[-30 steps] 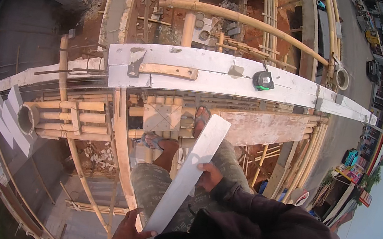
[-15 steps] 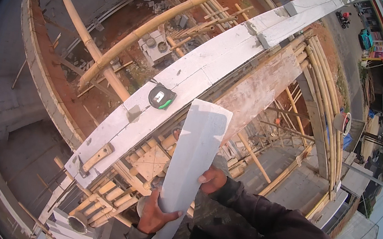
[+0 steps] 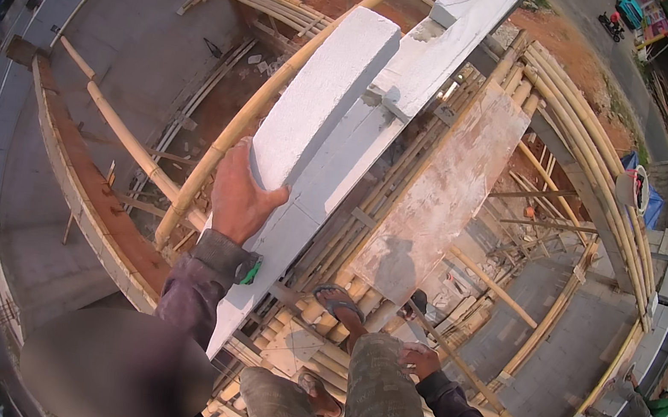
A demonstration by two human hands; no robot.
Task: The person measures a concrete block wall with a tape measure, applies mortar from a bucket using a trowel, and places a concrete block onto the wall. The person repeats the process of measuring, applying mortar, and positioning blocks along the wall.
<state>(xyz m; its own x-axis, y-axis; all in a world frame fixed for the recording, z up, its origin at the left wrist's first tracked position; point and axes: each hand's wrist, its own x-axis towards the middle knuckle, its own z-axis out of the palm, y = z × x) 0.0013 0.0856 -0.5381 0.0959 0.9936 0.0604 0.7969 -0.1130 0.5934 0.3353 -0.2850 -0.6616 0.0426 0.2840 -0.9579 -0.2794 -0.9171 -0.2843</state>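
Wide below, a grey concrete floor slab (image 3: 129, 48) spreads across the left, edged by a curved reddish-brown beam form (image 3: 85, 197). Cutting up through the middle runs the long white block wall top (image 3: 382, 121), with a yellow bamboo scaffold pole (image 3: 254, 110) arcing alongside it on the left. To its right, a pale, mortar-stained plywood panel (image 3: 443, 199) lies over bundled bamboo poles (image 3: 583, 159). And up on that wall top, tilted on its long edge, sits the white rectangular lightweight concrete block (image 3: 325, 95). The left hand (image 3: 239, 199) is clamped on its near end, thumb hooked round the right face, fingers behind. The right hand (image 3: 419, 361) lies flat on the person's right knee, grasping nothing. A sandalled foot (image 3: 340, 303) rests on the bamboo.
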